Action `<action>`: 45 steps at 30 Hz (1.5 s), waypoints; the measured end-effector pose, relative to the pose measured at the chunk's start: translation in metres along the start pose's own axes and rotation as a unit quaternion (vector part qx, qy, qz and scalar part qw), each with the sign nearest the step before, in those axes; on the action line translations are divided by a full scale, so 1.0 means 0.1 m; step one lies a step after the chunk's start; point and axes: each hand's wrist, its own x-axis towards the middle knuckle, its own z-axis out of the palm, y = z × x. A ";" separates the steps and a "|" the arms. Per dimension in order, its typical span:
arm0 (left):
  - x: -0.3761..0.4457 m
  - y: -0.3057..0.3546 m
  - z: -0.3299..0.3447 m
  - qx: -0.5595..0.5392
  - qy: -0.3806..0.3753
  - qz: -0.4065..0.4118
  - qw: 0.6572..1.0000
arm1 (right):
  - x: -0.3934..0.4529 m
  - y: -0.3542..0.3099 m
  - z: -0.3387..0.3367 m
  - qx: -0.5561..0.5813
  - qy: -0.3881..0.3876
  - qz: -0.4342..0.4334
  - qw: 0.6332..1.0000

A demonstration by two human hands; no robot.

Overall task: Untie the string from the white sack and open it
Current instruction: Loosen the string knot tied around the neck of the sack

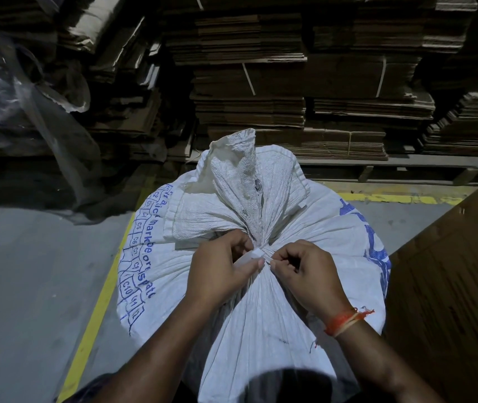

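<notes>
A large white woven sack [261, 309] with blue print stands upright in front of me, its mouth gathered into a tight neck with the loose top flap [240, 181] rising behind. A thin white string [266, 258] wraps the neck. My left hand [220, 271] pinches a white end of it at the neck's left side. My right hand [307, 271], with an orange thread band on the wrist, pinches the string from the right. Both hands touch the knot area, which their fingers partly hide.
Stacks of flattened brown cardboard [261, 82] fill the back. Clear plastic sheeting [28, 106] hangs at the left. A brown cardboard sheet [450, 271] leans at the right. Yellow floor lines [98, 309] run beside the sack on grey concrete.
</notes>
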 end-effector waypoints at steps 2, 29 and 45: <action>0.01 0.01 0.00 0.007 0.005 0.003 1.000 | 0.00 0.00 0.00 -0.002 0.001 -0.004 1.000; 0.04 0.01 0.04 -0.073 -0.030 -0.078 0.994 | 0.00 -0.03 0.12 0.028 0.010 0.003 1.000; 0.05 0.02 0.01 -0.051 -0.018 -0.073 0.996 | 0.01 0.00 -0.13 0.024 -0.053 0.039 0.998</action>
